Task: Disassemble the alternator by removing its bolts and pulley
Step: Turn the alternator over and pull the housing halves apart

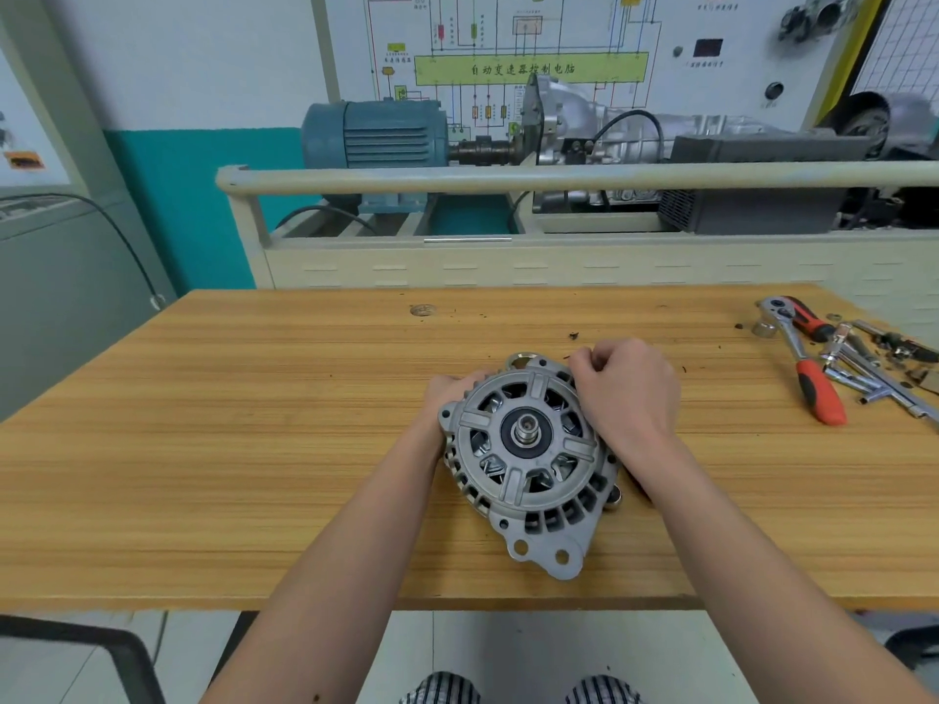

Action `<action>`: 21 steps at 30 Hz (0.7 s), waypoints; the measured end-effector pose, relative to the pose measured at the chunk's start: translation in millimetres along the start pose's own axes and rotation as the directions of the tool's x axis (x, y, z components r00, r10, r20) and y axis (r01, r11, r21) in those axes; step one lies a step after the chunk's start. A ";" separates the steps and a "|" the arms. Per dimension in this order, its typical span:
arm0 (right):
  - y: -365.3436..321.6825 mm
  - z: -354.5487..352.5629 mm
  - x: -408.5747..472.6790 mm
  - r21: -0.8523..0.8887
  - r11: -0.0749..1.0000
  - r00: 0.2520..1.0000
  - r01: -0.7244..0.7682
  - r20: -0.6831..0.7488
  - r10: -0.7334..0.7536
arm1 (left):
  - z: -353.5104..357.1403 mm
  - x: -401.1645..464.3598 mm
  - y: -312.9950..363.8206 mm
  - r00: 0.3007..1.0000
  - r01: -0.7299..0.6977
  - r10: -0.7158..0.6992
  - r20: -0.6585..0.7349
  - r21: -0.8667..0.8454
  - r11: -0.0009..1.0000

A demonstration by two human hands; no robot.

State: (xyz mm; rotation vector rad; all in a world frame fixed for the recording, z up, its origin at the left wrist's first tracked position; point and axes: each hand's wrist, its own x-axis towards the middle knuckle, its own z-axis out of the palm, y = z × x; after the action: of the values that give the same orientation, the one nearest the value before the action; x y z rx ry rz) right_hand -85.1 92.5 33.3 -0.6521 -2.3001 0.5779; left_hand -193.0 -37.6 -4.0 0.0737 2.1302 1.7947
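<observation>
Lying near the front edge of a wooden table [254, 424], the alternator [528, 459] rests with its front face turned up toward the camera. Its bare shaft [526, 430] stands in the middle of the face with no pulley on it, ringed by a dark bearing seat and four broad spokes. A mounting lug with two holes points toward the person, and another lug with a round eye sits at the far side.

Both hands are on the housing. The left hand [449, 391] grips the far left rim, its fingers mostly hidden behind the casting. The right hand [627, 386] lies over the far right rim with its fingers curled tight; whether they pinch a small part or only the edge of the housing cannot be told.

Well apart, at the right far corner of the table, lies a ratchet wrench [808, 363] with a red and black handle, and just beside it a second red-handled tool [805, 317] and a heap of sockets and extension bars [864, 363]. Small dark crumbs dot the wood near them.

Behind the table stands a training bench with a blue electric motor [376, 134] coupled to a silver gearbox [599, 124], under a wiring diagram board [528, 53].
</observation>
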 end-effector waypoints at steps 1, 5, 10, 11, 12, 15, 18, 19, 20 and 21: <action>0.2 -0.5 -0.4 -0.003 1.000 1.000 0.004 -0.005 -0.004 | 0.4 1.4 1.1 1.000 -0.005 0.005 0.007 -0.022 1.000; 1.5 -2.7 -2.7 -0.039 0.997 0.997 0.074 0.001 -0.074 | 1.0 -0.2 3.1 0.998 0.049 -0.047 0.033 -0.044 0.998; -3.6 -17.8 -17.8 0.254 0.928 0.930 0.272 0.178 -0.321 | 1.6 -2.7 8.5 0.995 0.099 -0.096 0.038 -0.088 0.991; -5.0 -24.2 -20.8 0.315 0.890 0.893 0.329 0.203 -0.402 | 1.0 -6.5 9.4 0.992 0.120 -0.115 0.050 -0.102 0.988; -6.7 -30.8 -24.9 0.352 0.850 0.837 0.392 0.247 -0.489 | -0.4 -7.2 5.5 0.991 0.126 -0.120 0.058 -0.114 0.986; -1.7 -40.9 -39.9 0.263 0.717 0.588 0.646 0.427 -0.687 | -3.7 -20.4 -1.1 0.984 0.123 -0.101 0.146 -0.145 0.982; 14.0 -40.6 -55.6 0.020 0.527 0.429 0.850 0.556 -0.713 | -6.0 -22.1 -0.5 0.975 0.130 -0.084 0.206 -0.224 0.966; 18.6 -40.3 -60.4 -0.039 0.476 0.408 0.879 0.581 -0.704 | -6.9 -20.1 -0.6 0.979 0.118 -0.070 0.191 -0.252 0.961; 20.5 -40.7 -63.3 -0.082 0.432 0.392 0.898 0.595 -0.702 | -8.1 -20.4 -1.9 0.984 0.101 -0.059 0.167 -0.260 0.960; 20.4 -41.1 -64.5 -0.116 0.389 0.378 0.914 0.592 -0.712 | -9.8 -20.7 -5.1 0.987 0.088 -0.052 0.149 -0.241 0.967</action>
State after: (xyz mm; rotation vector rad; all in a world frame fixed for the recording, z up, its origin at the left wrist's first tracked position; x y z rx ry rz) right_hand -8.3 79.6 18.9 0.6577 -2.7971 -0.3729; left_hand -175.7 -53.2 -2.7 0.0599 1.7764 1.9363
